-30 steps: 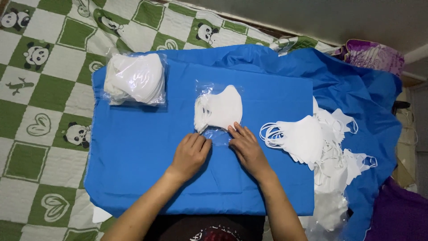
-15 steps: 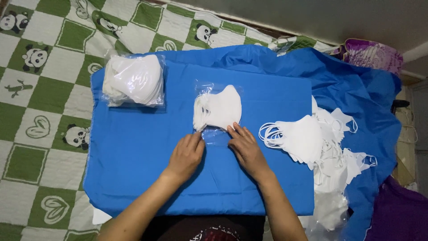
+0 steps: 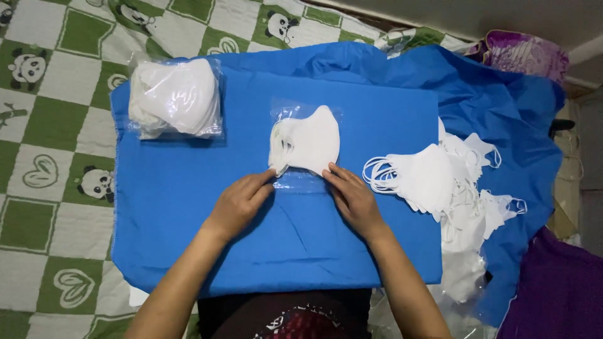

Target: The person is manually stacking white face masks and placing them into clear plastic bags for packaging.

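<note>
your small stack of white masks (image 3: 308, 142) lies in its clear plastic bag (image 3: 306, 180) at the middle of the blue cloth (image 3: 188, 194), with the bag's open flap toward you so both hands can work its near edge. your left hand (image 3: 237, 204) and right hand (image 3: 353, 198) lie palm down with loose, nearly flat fingers, the fingertips pressing on the flap just below the masks, so neither grip is clenched or grasping anything. a filled bag of masks (image 3: 174, 98) sits at the cloth's far left corner and a loose pile of masks (image 3: 440, 182) lies just beside your right hand, within reach.
</note>
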